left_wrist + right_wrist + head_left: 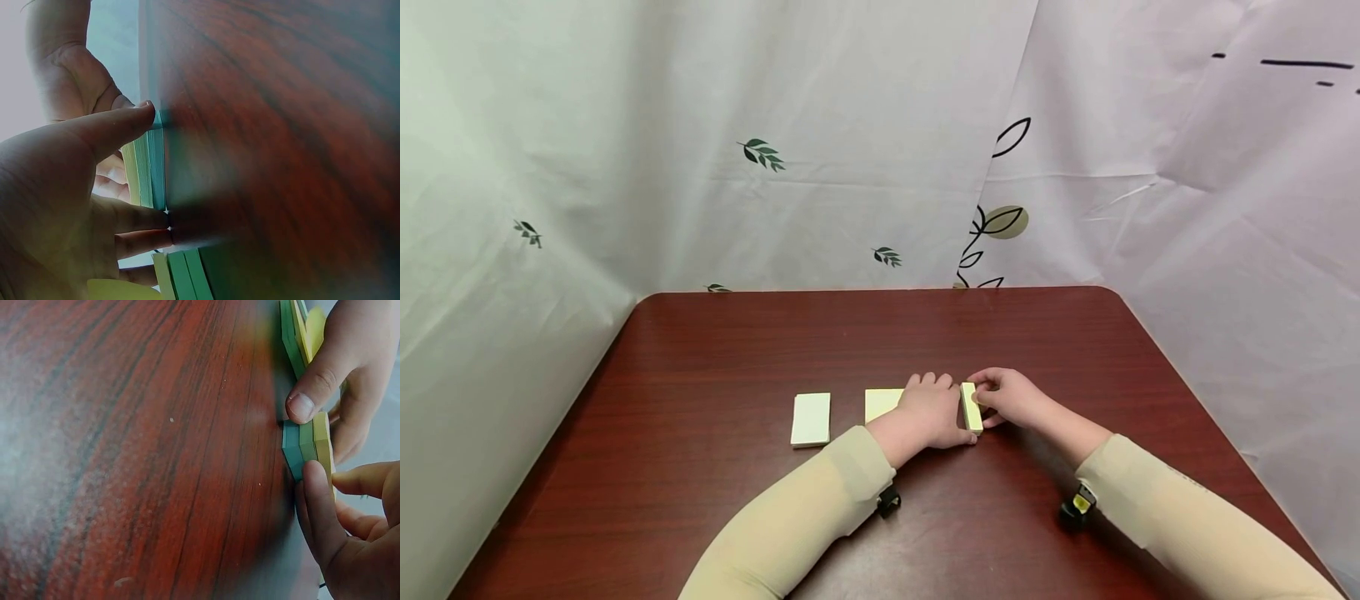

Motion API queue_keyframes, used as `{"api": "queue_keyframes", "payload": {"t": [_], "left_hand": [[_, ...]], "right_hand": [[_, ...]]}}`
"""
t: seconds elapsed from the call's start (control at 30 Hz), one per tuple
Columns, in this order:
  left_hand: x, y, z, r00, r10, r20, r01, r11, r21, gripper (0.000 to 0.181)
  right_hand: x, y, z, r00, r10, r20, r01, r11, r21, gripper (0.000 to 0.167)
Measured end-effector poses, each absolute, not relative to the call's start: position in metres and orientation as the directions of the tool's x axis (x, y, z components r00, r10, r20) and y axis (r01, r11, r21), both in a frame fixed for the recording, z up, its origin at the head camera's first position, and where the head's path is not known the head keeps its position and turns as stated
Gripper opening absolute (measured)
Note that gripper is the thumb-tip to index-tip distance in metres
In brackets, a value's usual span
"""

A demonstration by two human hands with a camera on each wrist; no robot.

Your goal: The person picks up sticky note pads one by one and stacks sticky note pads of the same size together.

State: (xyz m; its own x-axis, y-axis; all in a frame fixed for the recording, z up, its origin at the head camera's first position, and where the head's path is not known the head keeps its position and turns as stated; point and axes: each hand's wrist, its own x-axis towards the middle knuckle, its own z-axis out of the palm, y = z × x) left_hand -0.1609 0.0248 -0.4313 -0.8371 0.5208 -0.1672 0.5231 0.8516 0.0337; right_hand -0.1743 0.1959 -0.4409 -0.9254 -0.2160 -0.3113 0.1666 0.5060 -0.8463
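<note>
A narrow stack of sticky notes (972,408), layered yellow, green and teal, sits on the table between the two hands. My right hand (1017,398) holds this stack from its right side, with the thumb (322,506) against the layered edge. From the other side my left hand (928,414) reaches over, its fingers fairly straight and its thumb (128,128) touching the stack's near end. Partly under the left hand lies a wider yellow sticky-note stack (882,404); its green lower layers (187,275) show in the left wrist view.
Left of the hands, a pale pad of paper (811,419) lies on the reddish-brown wooden table (737,342). White curtains (850,100) with leaf prints hang behind the table and along both sides. Both wrists carry small black cameras (888,501).
</note>
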Motion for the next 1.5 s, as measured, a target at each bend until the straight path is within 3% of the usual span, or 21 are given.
{"api": "queue_keyframes", "payload": {"t": [0.7,1.0,1.5], "left_hand": [[-0.1653,0.0229,-0.4334,-0.825,0.53,-0.195,0.536,0.844,0.025,0.076],[-0.1673,0.0221,-0.4318,-0.825,0.525,-0.207,0.53,0.847,0.034,0.065],[-0.1664,0.0232,-0.4328,-0.833,0.525,-0.175,0.529,0.848,0.025,0.062]], "right_hand": [[-0.1703,0.1962,-0.4383,-0.912,-0.235,-0.337,0.197,0.472,-0.859,0.048],[-0.1694,0.1951,-0.4385,-0.912,-0.249,-0.326,0.187,0.456,-0.87,0.047],[-0.1681,0.1948,-0.4422,-0.918,-0.223,-0.329,0.206,0.439,-0.874,0.045]]}}
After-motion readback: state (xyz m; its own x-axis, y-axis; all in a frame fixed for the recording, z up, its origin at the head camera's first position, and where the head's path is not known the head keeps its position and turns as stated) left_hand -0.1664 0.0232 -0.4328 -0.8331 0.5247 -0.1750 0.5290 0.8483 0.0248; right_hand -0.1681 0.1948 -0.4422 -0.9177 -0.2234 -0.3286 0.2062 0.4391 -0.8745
